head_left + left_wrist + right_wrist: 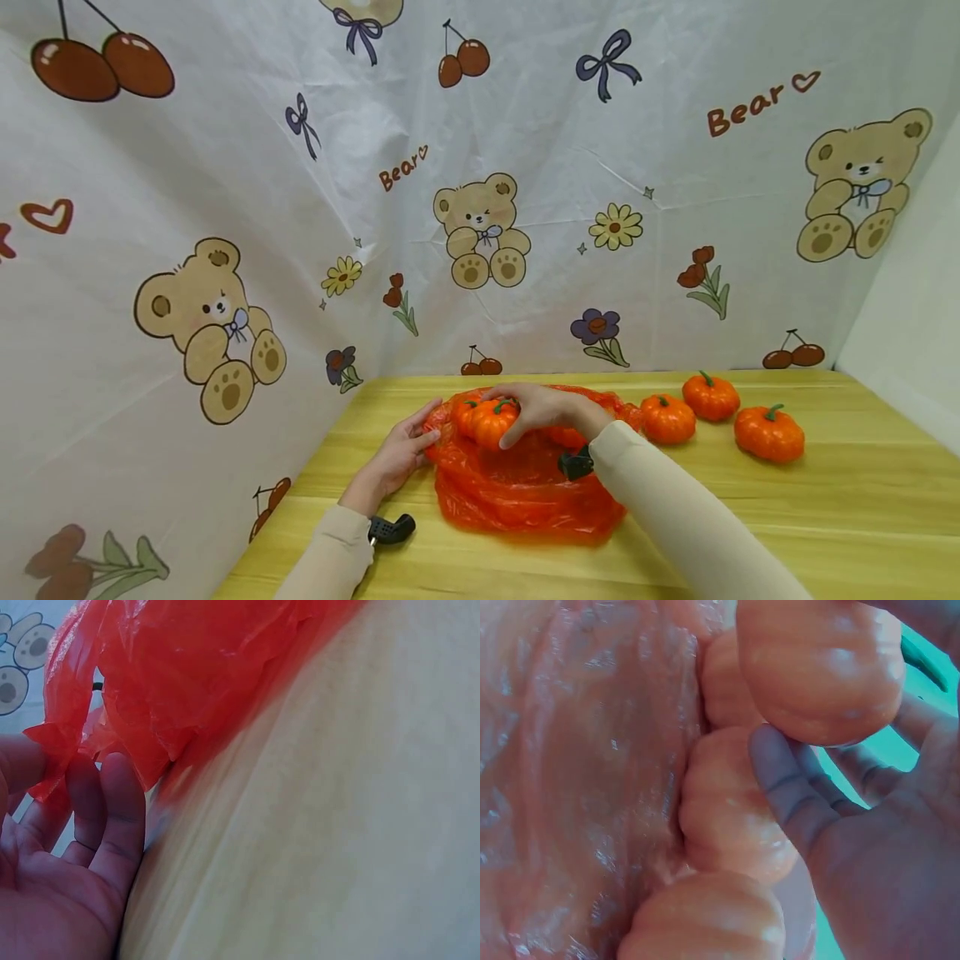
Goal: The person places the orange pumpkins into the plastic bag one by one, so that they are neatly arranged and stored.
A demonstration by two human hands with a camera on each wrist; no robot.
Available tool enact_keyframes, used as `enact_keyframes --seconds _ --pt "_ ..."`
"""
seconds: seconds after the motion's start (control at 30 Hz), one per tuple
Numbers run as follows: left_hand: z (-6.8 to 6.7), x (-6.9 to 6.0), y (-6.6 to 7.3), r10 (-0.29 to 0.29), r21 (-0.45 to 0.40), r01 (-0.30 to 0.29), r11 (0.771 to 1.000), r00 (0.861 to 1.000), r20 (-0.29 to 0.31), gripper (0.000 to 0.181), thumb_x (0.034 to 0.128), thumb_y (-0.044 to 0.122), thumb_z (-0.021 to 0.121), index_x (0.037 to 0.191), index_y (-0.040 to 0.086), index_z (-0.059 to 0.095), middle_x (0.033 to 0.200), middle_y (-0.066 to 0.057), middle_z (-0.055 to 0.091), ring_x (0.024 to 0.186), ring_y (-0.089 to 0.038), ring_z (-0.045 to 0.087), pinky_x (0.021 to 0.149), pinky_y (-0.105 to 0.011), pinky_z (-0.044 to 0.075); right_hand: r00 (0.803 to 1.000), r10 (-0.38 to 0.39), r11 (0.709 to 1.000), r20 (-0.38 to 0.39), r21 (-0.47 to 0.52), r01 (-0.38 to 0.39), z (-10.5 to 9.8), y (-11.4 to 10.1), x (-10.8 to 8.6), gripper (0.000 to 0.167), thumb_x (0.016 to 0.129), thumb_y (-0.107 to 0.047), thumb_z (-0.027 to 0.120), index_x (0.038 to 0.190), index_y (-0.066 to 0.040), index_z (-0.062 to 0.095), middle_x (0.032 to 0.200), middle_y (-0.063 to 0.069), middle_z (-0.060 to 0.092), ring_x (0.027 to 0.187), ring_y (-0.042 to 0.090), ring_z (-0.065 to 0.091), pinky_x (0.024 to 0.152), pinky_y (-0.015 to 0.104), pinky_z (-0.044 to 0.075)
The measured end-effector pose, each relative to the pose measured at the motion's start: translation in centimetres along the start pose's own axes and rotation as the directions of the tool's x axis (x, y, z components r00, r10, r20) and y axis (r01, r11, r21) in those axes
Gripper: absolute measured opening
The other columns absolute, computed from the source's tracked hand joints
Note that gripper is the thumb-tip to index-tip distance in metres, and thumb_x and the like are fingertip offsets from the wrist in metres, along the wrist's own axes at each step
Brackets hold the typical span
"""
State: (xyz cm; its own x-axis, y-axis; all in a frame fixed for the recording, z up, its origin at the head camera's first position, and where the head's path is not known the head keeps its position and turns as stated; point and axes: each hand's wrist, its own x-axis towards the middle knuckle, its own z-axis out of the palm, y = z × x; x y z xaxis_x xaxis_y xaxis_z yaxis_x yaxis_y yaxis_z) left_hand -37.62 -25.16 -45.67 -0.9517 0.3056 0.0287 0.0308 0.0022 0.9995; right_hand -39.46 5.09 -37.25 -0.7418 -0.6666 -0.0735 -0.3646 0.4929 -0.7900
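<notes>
A crumpled red plastic bag (525, 500) lies open on the table with small orange pumpkins in it. My right hand (543, 408) grips one pumpkin (492, 425) over the bag's left part; the right wrist view shows this pumpkin (821, 671) between thumb and fingers, with several others (731, 802) below it. At the bag's left edge my left hand (402, 450) pinches the plastic; in the left wrist view, thumb and fingers hold a fold of the bag (64, 742).
Three orange pumpkins (667, 419) (710, 397) (769, 433) with green stems sit on the wooden table (847, 508) right of the bag. A white cloth (547, 317) printed with bears hangs behind and at the left; a plain white wall (915, 333) stands at the right.
</notes>
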Motion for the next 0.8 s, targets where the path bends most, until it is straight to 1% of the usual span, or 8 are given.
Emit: enact_keyframes --seconds 0.13,0.23,0.33,0.47,0.6,0.8 --pt "0.1 -0.1 0.0 -0.009 -0.003 0.009 1.000 1.000 -0.008 0.067 0.1047 0.008 0.057 0.164 0.024 0.031 0.162 -0.022 0.036 0.121 -0.018 0.060 0.090 -0.033 0.059 1.000 -0.011 0.994 -0.025 -0.106 0.008 1.0 -0.3 0.2 0.076 0.075 -0.026 0.092 0.143 -0.028 0.058 0.142 0.000 0.055 0.120 0.022 0.055 0.108 0.047 0.049" --pt "0.1 0.0 0.0 -0.011 -0.006 0.011 1.000 1.000 -0.006 0.067 0.1051 0.006 0.056 0.164 0.023 0.030 0.163 -0.023 0.035 0.122 -0.019 0.059 0.091 -0.034 0.059 0.999 -0.028 0.977 -0.033 -0.210 0.020 1.7 -0.5 0.3 0.077 0.074 -0.031 0.093 0.142 -0.029 0.058 0.145 -0.002 0.055 0.125 0.022 0.054 0.112 0.049 0.045" --pt "0.1 0.0 0.0 -0.016 -0.007 0.016 1.000 1.000 -0.008 0.066 0.1054 0.006 0.055 0.164 0.025 0.031 0.162 -0.023 0.035 0.123 -0.020 0.059 0.092 -0.034 0.059 0.999 -0.033 0.966 -0.028 -0.257 0.024 2.2 -0.7 0.4 0.077 0.074 -0.030 0.093 0.143 -0.028 0.059 0.145 -0.001 0.056 0.127 0.023 0.054 0.112 0.049 0.045" --pt "0.1 -0.1 0.0 -0.014 -0.005 0.014 1.000 1.000 -0.012 0.064 0.1055 0.008 0.056 0.163 0.028 0.034 0.162 -0.024 0.034 0.125 -0.022 0.058 0.093 -0.034 0.059 1.000 -0.018 0.961 -0.013 -0.278 0.014 2.6 -0.8 0.4 0.074 0.075 -0.028 0.094 0.140 -0.028 0.060 0.140 0.000 0.059 0.125 0.023 0.056 0.110 0.048 0.046" --pt "0.1 -0.1 0.0 -0.006 -0.001 0.006 1.000 1.000 -0.006 0.065 0.1054 0.008 0.056 0.163 0.028 0.033 0.162 -0.025 0.034 0.126 -0.022 0.058 0.092 -0.034 0.059 1.000 0.003 0.956 -0.021 -0.293 -0.009 2.9 -0.8 0.5 0.071 0.074 -0.030 0.094 0.137 -0.029 0.061 0.137 -0.002 0.060 0.123 0.022 0.055 0.110 0.049 0.047" --pt "0.0 0.0 0.1 -0.013 0.004 0.013 1.000 1.000 -0.003 0.067 0.1047 0.008 0.058 0.164 0.025 0.031 0.162 -0.023 0.036 0.123 -0.020 0.059 0.090 -0.033 0.059 0.999 0.003 0.960 -0.036 -0.279 -0.013 3.1 -0.9 0.4 0.069 0.075 -0.024 0.094 0.137 -0.024 0.062 0.132 0.001 0.061 0.119 0.023 0.056 0.109 0.048 0.048"
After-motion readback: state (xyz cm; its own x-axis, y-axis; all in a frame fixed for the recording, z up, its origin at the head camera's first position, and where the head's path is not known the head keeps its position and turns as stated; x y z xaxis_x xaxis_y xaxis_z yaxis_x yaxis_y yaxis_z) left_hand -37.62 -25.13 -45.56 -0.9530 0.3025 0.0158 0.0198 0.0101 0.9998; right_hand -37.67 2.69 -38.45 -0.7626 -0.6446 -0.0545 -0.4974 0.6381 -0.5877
